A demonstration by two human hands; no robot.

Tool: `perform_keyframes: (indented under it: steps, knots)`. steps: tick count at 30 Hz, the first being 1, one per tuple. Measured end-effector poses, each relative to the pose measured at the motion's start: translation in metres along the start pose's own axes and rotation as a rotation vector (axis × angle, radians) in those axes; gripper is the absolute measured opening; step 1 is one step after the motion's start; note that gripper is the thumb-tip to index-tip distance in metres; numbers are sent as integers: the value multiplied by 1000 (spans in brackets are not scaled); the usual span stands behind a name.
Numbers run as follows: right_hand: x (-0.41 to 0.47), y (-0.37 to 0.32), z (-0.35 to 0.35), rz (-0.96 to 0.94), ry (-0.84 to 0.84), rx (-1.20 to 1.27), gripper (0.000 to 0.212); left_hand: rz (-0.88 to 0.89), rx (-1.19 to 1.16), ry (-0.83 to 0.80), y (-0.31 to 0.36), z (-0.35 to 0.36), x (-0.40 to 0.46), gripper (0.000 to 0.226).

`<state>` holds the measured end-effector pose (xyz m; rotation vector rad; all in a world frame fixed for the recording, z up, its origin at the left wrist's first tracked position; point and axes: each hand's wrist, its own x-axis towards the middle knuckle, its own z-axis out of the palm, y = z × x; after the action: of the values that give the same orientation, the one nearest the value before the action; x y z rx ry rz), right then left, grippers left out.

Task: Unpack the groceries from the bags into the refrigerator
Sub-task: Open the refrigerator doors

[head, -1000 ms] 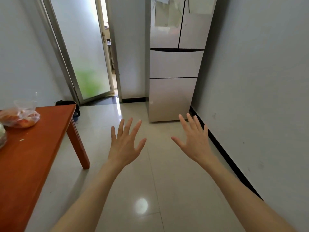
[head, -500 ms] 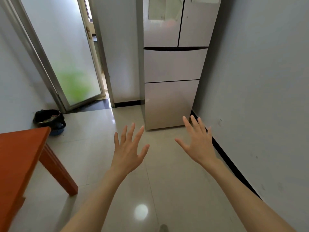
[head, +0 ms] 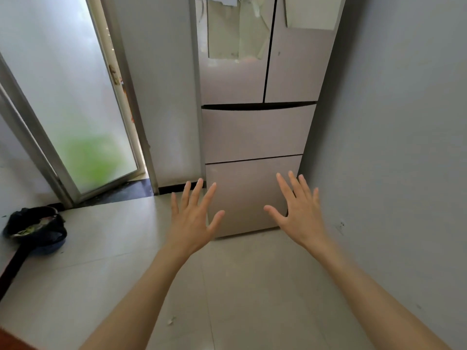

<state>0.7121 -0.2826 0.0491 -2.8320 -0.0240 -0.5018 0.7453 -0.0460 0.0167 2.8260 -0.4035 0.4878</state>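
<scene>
Both arms reach forward over the tiled floor. The left hand and right hand are empty, fingers spread wide. Beyond them stands the refrigerator, closed, against the right wall.

— What is the room like?
— Pale grey walls, glossy light floor tiles, dark skirting.
— And on the left?
— A frosted glass door, ajar, daylight and a green blur showing through it.

Daylight through frosted door — soft blur, wide-angle edge bending.
</scene>
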Motion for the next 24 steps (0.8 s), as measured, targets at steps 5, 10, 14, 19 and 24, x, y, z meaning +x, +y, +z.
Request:
perform_keyframes:
  steps: [5, 10, 14, 19, 24]
  knots:
    - [73, 16, 39, 34, -35, -12, 76, 16, -16, -60, -19, 43, 69, 76]
    - [167, 25, 77, 68, -25, -31, 76, 44, -32, -73, -49, 80, 164, 76]
    - [248, 30, 88, 81, -6, -80, 75, 107, -15, -62, -66, 88, 251, 77]
    - [328, 51, 91, 82, 18, -148, 76, 168, -28, -47, -66, 102, 343, 75]
    - [386, 86, 110, 110, -6, -153, 77, 177, -48, -97, -56, 143, 402, 77]
